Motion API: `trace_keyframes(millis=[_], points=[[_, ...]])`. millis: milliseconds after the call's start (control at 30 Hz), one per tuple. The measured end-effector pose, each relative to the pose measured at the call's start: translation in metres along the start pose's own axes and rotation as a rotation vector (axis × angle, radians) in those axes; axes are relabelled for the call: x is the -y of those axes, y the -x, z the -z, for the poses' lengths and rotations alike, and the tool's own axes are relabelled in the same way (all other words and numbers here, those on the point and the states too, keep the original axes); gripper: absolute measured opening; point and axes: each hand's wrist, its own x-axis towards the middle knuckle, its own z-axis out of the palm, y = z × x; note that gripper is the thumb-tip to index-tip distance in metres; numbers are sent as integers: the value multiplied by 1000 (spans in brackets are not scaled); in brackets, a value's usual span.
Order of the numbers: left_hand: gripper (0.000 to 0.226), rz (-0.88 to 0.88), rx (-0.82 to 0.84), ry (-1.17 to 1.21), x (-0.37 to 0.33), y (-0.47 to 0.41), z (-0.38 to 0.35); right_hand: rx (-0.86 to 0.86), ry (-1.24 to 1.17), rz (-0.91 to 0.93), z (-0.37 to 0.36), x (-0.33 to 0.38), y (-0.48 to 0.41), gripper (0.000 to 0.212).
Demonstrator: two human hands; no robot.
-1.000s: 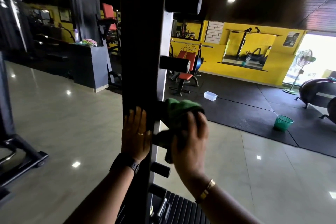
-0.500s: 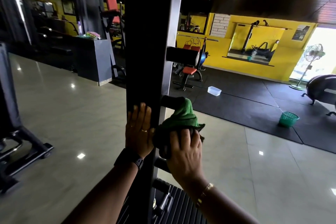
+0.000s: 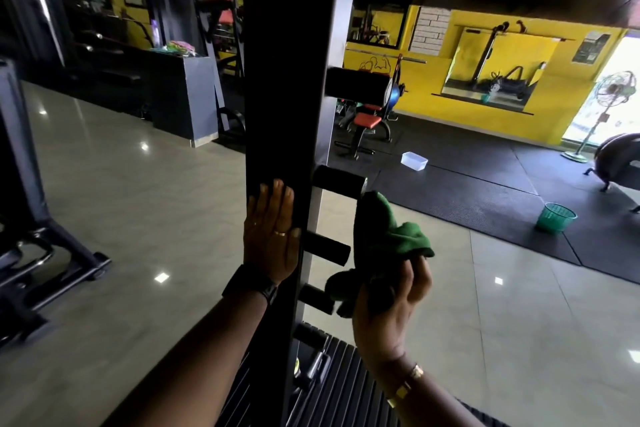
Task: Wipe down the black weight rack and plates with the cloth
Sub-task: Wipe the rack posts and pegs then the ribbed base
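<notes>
The black weight rack upright (image 3: 284, 80) rises through the middle of the view, with several short black pegs (image 3: 356, 87) sticking out to its right. My left hand (image 3: 272, 243) lies flat and open against the upright's front face. My right hand (image 3: 388, 305) grips a bunched green cloth (image 3: 388, 236) to the right of the pegs; the cloth's top touches the end of one peg (image 3: 339, 180) and its lower fold rests against another peg (image 3: 315, 295). At the rack's foot lies a ribbed black plate or base (image 3: 346, 388), partly hidden by my arms.
Glossy tiled floor (image 3: 138, 201) spreads left and right. Black rubber mats (image 3: 485, 191) carry a green basket (image 3: 556, 217), a clear tub (image 3: 414, 160) and a red-seated bench (image 3: 367, 123). A dark machine frame (image 3: 41, 246) stands at left, a fan (image 3: 613, 97) by the yellow wall.
My right hand has come off the peg it was rubbing and moved down and to the right with the cloth, palm now turned up. My left hand has stayed on the upright.
</notes>
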Motion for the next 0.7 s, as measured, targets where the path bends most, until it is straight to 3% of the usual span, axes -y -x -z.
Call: trace_keyframes(millis=[167, 233, 333, 467, 567, 633, 700], points=[[54, -17, 5, -25, 0, 0, 1, 275, 326, 321, 1, -1, 9, 46], [54, -37, -6, -70, 2, -2, 0, 422, 536, 395, -7, 9, 7, 60], [54, -32, -12, -93, 3, -1, -2, 616, 649, 307, -18, 17, -4, 89], [54, -51, -1, -61, 4, 1, 0, 727, 589, 153, -18, 25, -40, 65], [54, -25, 17, -31, 2, -2, 3, 996, 491, -60, -27, 26, -77, 57], [53, -1, 22, -18, 1, -1, 3, 1100, 529, -55, -35, 27, -91, 57], [53, 1, 27, -11, 1, 0, 2, 1071, 670, 55, -34, 35, -88, 58]])
